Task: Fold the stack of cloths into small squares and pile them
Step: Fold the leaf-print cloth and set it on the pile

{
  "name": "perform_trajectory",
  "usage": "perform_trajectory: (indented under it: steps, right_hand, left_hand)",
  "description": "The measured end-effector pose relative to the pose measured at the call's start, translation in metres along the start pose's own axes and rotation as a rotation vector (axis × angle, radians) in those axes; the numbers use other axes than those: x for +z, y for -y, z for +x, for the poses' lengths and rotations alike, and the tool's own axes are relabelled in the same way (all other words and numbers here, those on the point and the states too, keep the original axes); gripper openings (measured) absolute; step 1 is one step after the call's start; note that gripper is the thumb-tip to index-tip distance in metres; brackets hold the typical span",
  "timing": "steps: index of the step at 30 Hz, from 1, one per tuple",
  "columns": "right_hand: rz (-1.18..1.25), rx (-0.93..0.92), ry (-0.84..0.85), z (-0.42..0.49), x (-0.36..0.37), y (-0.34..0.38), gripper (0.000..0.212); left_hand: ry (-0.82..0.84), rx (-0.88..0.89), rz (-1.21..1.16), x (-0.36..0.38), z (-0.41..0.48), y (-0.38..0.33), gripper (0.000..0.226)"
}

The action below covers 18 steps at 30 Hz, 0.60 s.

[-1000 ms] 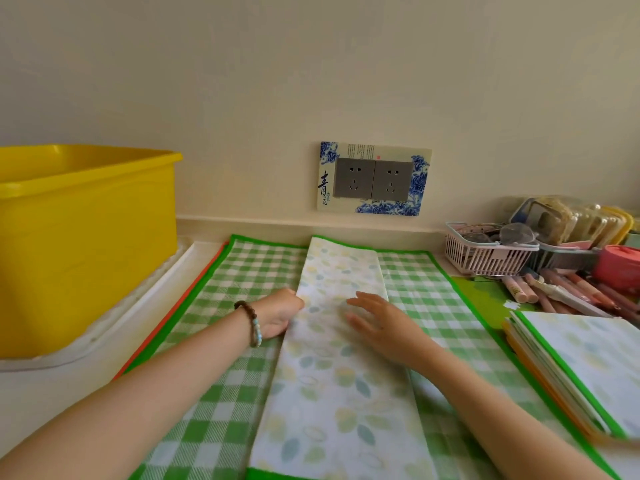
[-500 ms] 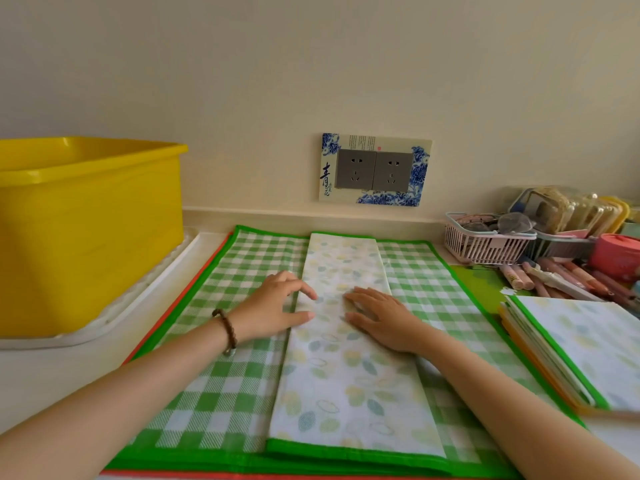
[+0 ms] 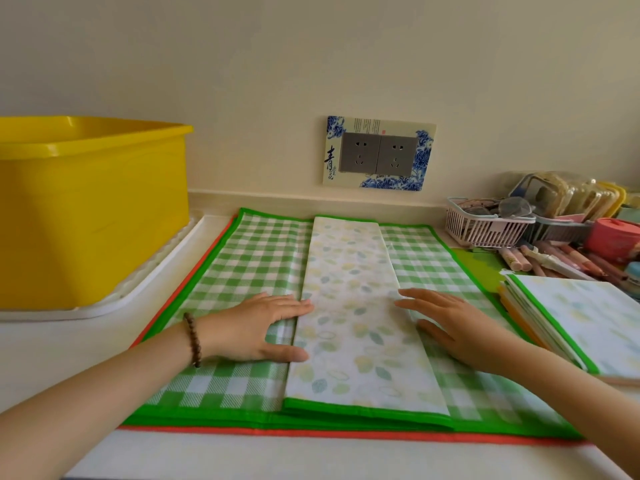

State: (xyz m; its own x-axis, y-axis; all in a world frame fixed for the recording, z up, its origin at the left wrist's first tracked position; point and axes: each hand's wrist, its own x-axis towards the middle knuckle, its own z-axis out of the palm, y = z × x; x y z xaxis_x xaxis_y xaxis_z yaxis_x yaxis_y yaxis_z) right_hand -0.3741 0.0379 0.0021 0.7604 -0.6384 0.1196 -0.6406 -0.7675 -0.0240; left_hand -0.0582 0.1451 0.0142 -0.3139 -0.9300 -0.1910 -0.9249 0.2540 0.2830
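Observation:
A cloth folded into a long narrow strip (image 3: pixel 349 292), leaf-printed side up with a green hem, lies down the middle of a stack of flat green-checked cloths (image 3: pixel 242 268); an orange-edged cloth peeks out beneath. My left hand (image 3: pixel 263 327) rests flat at the strip's left edge, fingertips touching it. My right hand (image 3: pixel 446 323) lies flat at the strip's right edge, fingers straight. A pile of folded cloths (image 3: pixel 581 323) sits to the right.
A yellow tub (image 3: pixel 90 209) on a white tray stands at the left. At the back right are a pink basket (image 3: pixel 485 226), containers and several pens (image 3: pixel 540 261). A wall socket (image 3: pixel 379 155) is behind.
Both hands slid apart and toward me along the strip, from its middle out to its side edges. The view tilted down, showing the stack's near edge.

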Motion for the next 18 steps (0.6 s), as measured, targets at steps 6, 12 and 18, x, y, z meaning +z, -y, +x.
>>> perform_trajectory:
  steps: [6,12,18]
  right_hand:
    - [-0.324,-0.268,-0.141,-0.023,-0.009,0.001,0.047]
    - [-0.405,-0.451,-0.158,-0.013,-0.006,0.004,0.051]
    - [-0.079,-0.316,-0.147,-0.004,-0.003,0.016,0.046]
  left_hand:
    - [0.17,-0.013,0.134,0.001,-0.004,-0.001,0.122]
    - [0.243,-0.025,0.164,0.0,-0.003,-0.004,0.129]
    - [0.007,-0.002,-0.011,0.007,-0.006,0.0,0.109]
